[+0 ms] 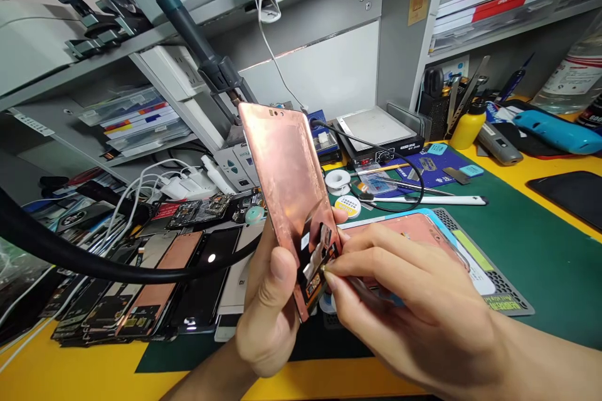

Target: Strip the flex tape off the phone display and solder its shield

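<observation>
Left hand (268, 310) is gripping the copper-backed display panel (286, 182) by its lower end, thumb pressing on the near edge, fingers wrapping behind. The panel is standing nearly upright above the bench with its back side facing the camera, probably to keep the connector end in plain view and clear of the clutter. Right hand (414, 301) is reaching in from the right, thumb and forefinger pinching closed on the flex cable (322, 250) at the panel's bottom. A thin dark sliver is showing under those fingers; can't tell if it's a tool. That hand is hovering over a second copper-backed panel (399, 229) lying flat on the work mat (505, 291). Stack of stripped screens (141, 288) is sitting on the left, well apart from both hands.
</observation>
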`<action>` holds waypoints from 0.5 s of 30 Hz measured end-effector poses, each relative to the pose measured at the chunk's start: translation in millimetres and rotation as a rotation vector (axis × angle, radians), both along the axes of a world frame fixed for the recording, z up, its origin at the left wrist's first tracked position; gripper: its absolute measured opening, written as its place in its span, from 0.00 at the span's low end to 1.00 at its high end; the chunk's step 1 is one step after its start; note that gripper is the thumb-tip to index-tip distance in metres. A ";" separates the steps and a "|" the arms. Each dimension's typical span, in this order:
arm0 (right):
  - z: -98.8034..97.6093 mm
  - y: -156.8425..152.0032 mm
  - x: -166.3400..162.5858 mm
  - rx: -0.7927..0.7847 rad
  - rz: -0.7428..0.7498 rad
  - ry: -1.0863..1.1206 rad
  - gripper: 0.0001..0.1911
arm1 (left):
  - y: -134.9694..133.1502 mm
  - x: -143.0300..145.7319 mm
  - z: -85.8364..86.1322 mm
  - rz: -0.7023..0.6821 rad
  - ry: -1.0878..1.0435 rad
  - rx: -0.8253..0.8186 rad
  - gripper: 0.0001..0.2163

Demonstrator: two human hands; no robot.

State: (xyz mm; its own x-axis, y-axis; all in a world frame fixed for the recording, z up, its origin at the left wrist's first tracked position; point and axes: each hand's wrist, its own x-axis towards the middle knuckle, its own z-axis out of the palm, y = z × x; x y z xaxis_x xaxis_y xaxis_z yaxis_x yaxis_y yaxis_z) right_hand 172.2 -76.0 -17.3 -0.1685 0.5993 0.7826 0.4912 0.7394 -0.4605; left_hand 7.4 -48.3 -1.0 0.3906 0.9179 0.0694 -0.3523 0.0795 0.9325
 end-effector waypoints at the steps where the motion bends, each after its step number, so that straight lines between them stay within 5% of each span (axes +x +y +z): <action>1: 0.4 0.3 -0.1 -0.004 0.002 0.001 0.06 | -0.6 0.0 0.0 0.007 0.006 -0.003 0.28; 6: 1.8 2.3 0.1 -0.002 0.012 0.023 0.06 | -1.9 0.6 -0.6 0.038 0.022 -0.061 0.26; 15: 4.8 -2.2 3.1 -0.132 -0.075 0.338 0.06 | 15.2 9.3 1.6 -0.040 -0.274 -0.140 0.22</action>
State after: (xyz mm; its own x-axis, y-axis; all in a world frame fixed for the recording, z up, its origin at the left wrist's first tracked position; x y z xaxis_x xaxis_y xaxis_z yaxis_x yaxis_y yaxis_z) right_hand 175.2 -78.2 -12.5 0.1346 0.6994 0.7019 0.3458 0.6307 -0.6947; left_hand 16.7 -33.2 0.6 0.4105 0.9104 0.0512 -0.5830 0.2189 0.7824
